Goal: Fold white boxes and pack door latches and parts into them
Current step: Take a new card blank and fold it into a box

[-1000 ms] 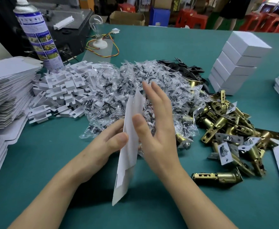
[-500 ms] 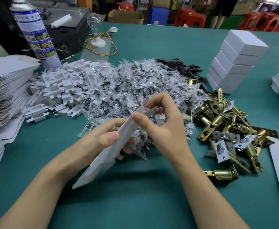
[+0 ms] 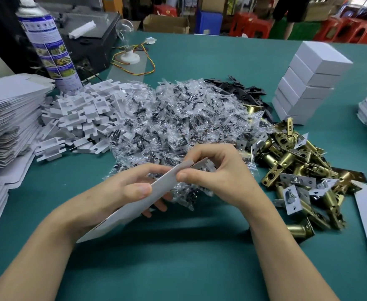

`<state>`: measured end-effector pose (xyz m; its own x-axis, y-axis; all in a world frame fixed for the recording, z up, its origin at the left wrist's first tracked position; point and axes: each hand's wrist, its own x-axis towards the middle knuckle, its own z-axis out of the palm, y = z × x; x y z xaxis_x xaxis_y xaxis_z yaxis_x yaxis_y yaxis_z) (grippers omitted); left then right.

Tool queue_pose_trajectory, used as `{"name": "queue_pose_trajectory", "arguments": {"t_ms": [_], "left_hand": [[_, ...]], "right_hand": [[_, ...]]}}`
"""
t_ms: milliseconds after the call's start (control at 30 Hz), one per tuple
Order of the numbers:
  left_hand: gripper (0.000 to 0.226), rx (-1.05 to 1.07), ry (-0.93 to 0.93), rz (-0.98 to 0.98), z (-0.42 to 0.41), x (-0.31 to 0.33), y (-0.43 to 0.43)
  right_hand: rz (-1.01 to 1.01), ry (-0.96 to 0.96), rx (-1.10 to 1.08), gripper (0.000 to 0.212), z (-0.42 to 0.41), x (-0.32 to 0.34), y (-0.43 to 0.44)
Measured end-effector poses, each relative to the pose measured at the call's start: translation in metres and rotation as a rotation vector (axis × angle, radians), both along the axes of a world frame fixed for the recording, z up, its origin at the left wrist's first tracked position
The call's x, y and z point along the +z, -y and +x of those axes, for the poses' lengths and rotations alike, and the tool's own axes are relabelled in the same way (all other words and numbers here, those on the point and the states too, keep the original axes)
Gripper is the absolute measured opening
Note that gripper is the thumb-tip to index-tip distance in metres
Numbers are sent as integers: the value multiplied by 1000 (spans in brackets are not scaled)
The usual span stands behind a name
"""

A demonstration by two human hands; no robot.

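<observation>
white box (image 3: 132, 208) flat, pinched between left fingers (image 3: 138, 189), right fingers (image 3: 186, 175)

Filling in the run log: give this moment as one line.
phase: box folding | left hand: holds blank | right hand: pinches blank's upper end | latches: loose pile, unpacked

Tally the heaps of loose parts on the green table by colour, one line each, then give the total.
Heap of white notched flat pieces: 1
Heap of clear plastic bags of dark screws: 1
Heap of black flat metal plates: 1
Heap of brass-coloured metal door latches: 1
Total: 4 heaps
</observation>
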<state>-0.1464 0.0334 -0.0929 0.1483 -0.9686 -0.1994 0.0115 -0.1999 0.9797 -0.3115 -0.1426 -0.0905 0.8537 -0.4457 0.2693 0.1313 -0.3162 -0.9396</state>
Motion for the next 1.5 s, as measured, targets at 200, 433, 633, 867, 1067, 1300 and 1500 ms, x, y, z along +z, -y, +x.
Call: {"name": "queue_pose_trajectory", "arguments": {"t_ms": [200,433,633,867,1067,1300,1500], "left_hand": [[73,-59,67,22,5,2,1],[58,-60,73,16,13,-6,4],[59,93,82,-81,13,-7,6],[50,488,36,-230,-7,-11,19],[30,464,-105,-239,-16,-12,24],[29,484,-256,-205,-14,-15,25],[27,478,-242,-221,-16,-17,25]], "right_hand": [[30,44,37,23,3,-3,-5],[93,104,15,28,3,-6,-8],[-19,165,-270,52,11,-6,-16],[154,3,-330,44,24,-17,-39],[229,-10,-342,28,22,-17,-30],[309,-30,-339,25,24,-23,-29],[363,-40,-336,18,22,-22,-26]]}}
